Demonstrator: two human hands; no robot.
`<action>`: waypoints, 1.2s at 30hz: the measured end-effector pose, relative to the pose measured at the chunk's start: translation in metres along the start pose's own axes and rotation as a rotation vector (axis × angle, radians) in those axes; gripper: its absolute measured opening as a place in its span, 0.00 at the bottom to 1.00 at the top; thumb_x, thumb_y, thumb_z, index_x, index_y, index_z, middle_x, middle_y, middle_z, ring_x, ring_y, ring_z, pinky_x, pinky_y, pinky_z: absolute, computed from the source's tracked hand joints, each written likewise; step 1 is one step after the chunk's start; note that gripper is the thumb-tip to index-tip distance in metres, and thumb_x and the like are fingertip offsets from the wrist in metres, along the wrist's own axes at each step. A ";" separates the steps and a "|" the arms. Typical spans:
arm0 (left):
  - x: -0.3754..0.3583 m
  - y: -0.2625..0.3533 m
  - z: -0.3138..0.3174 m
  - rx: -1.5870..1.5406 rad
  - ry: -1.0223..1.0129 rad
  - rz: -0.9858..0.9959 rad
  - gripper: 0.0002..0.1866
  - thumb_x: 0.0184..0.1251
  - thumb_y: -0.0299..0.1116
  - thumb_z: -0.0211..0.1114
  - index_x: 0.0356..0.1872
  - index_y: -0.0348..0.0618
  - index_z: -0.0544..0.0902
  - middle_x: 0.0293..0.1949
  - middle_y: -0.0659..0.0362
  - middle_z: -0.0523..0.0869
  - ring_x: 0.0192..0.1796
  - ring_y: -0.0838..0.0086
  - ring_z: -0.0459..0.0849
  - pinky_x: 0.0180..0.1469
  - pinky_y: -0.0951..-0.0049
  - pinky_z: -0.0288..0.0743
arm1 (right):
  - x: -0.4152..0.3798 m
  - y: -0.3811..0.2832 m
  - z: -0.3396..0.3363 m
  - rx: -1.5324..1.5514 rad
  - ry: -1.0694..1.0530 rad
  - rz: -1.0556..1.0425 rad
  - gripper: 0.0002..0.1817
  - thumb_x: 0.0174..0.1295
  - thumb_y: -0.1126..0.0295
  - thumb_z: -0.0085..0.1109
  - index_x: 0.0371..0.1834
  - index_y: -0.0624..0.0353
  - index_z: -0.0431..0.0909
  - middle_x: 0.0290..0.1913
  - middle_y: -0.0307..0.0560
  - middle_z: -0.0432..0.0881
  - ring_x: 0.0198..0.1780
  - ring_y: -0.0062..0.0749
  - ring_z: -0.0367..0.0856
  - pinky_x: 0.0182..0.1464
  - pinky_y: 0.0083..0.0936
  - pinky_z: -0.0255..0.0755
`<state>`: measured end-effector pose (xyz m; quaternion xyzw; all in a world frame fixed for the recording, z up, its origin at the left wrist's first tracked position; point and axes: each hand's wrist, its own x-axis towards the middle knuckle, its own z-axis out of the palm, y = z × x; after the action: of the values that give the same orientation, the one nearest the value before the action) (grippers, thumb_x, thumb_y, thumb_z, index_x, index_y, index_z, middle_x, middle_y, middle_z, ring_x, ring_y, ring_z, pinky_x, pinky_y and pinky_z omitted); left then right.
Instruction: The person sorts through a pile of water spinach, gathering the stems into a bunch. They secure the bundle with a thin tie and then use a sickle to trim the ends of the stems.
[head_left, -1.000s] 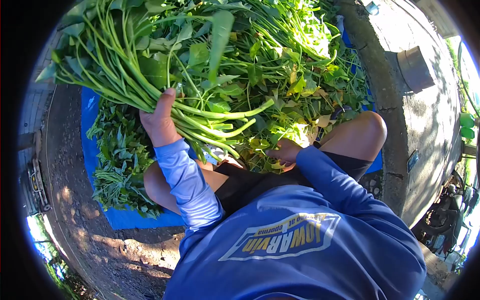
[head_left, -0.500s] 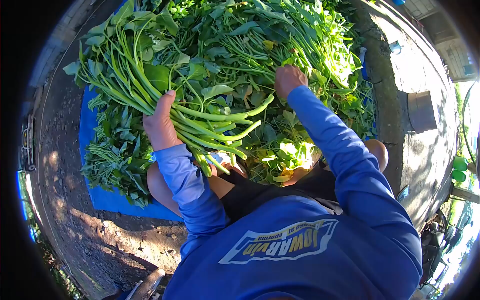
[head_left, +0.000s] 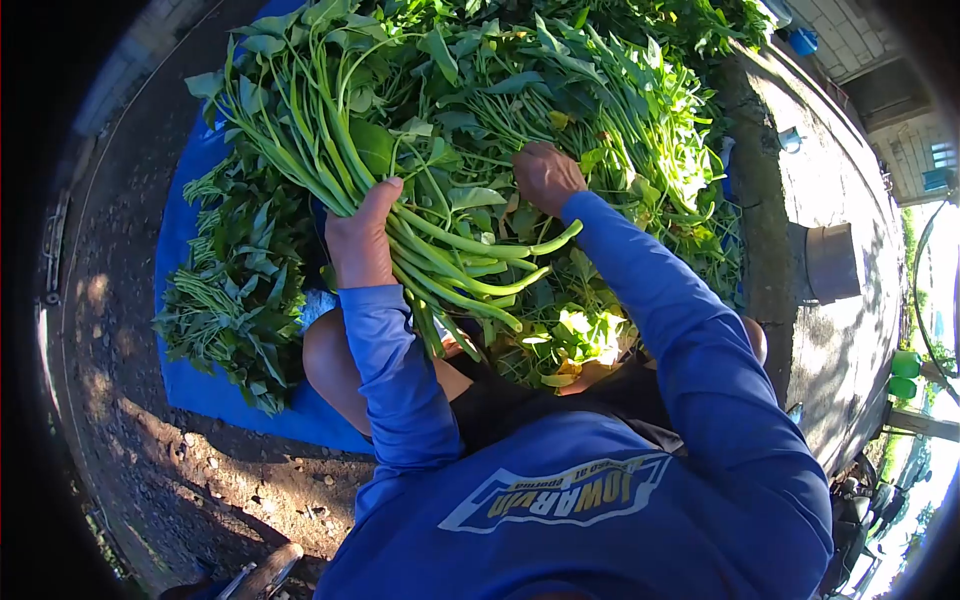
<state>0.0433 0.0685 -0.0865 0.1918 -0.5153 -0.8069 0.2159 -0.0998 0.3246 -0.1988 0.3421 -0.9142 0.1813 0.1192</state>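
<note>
My left hand [head_left: 362,238] is closed around a thick bunch of water spinach [head_left: 318,150]. Its leaves spread toward the upper left and its pale cut stems point right, above my lap. Over the big heap of loose water spinach [head_left: 500,90] in front of me is my right hand [head_left: 547,180], knuckles up and fingers curled down among the stems. What those fingers grip is hidden beneath the hand.
More water spinach bundles [head_left: 235,290] lie at the left on a blue tarp [head_left: 205,390]. Discarded yellow-green leaves [head_left: 580,340] are piled between my legs. A brown bucket-like container [head_left: 832,262] stands on the concrete [head_left: 825,340] at the right.
My right hand has moved left over the heap and its fingers stay curled. The bunch in my left hand appears farther right as the view shifts.
</note>
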 end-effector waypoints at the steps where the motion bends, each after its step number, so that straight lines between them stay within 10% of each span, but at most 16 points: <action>1: -0.002 0.001 0.001 -0.003 -0.003 0.017 0.25 0.62 0.23 0.76 0.61 0.34 0.85 0.53 0.58 0.89 0.50 0.72 0.87 0.57 0.70 0.80 | 0.009 -0.004 0.010 -0.004 -0.112 0.092 0.11 0.63 0.72 0.62 0.48 0.56 0.88 0.48 0.52 0.86 0.57 0.52 0.85 0.55 0.48 0.84; 4: -0.006 0.005 -0.005 0.017 0.010 0.029 0.24 0.62 0.23 0.75 0.61 0.35 0.84 0.53 0.58 0.89 0.49 0.72 0.87 0.56 0.70 0.80 | 0.031 -0.005 0.040 -0.211 -0.142 -0.096 0.08 0.66 0.68 0.65 0.45 0.55 0.88 0.42 0.50 0.85 0.51 0.51 0.86 0.54 0.49 0.83; 8: -0.006 0.000 -0.014 0.058 0.030 0.023 0.22 0.63 0.25 0.76 0.58 0.36 0.86 0.50 0.60 0.89 0.48 0.73 0.87 0.54 0.71 0.80 | 0.068 -0.020 0.006 -0.129 -0.608 0.348 0.15 0.67 0.69 0.64 0.55 0.58 0.88 0.55 0.55 0.90 0.59 0.52 0.88 0.62 0.44 0.82; 14: -0.004 0.006 -0.016 0.068 0.019 -0.031 0.19 0.62 0.26 0.77 0.55 0.36 0.87 0.48 0.60 0.90 0.45 0.75 0.86 0.51 0.71 0.80 | 0.097 0.010 -0.105 0.443 -0.170 0.403 0.19 0.69 0.61 0.69 0.58 0.59 0.86 0.54 0.56 0.90 0.57 0.48 0.89 0.61 0.40 0.80; 19: -0.003 -0.003 -0.003 0.062 -0.030 -0.029 0.23 0.60 0.28 0.78 0.58 0.36 0.85 0.47 0.59 0.90 0.46 0.73 0.87 0.52 0.70 0.80 | 0.098 0.025 -0.204 0.720 0.051 0.385 0.15 0.76 0.66 0.65 0.60 0.60 0.84 0.45 0.36 0.90 0.40 0.14 0.82 0.43 0.20 0.74; 29: -0.005 -0.035 0.017 0.058 -0.203 -0.077 0.25 0.59 0.27 0.79 0.59 0.36 0.84 0.50 0.60 0.89 0.48 0.73 0.87 0.55 0.69 0.80 | 0.090 0.071 -0.353 0.884 0.541 0.396 0.12 0.78 0.60 0.63 0.57 0.52 0.85 0.39 0.35 0.90 0.34 0.13 0.80 0.36 0.16 0.71; 32: -0.014 -0.042 0.022 0.109 -0.245 -0.095 0.25 0.59 0.27 0.79 0.59 0.37 0.84 0.50 0.60 0.90 0.47 0.74 0.87 0.55 0.70 0.81 | 0.068 0.133 -0.341 0.686 0.077 0.642 0.14 0.78 0.61 0.62 0.60 0.52 0.86 0.40 0.34 0.89 0.32 0.13 0.79 0.34 0.15 0.70; 36: -0.011 -0.063 0.032 0.066 -0.291 -0.084 0.27 0.58 0.25 0.80 0.60 0.37 0.84 0.49 0.60 0.90 0.47 0.74 0.88 0.54 0.70 0.82 | 0.041 0.100 -0.365 0.879 0.132 0.653 0.15 0.79 0.63 0.61 0.63 0.53 0.86 0.36 0.32 0.86 0.26 0.12 0.73 0.30 0.13 0.67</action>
<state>0.0262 0.1225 -0.1304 0.1013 -0.5590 -0.8171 0.0986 -0.1629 0.5216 0.1206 0.0463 -0.8018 0.5944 -0.0404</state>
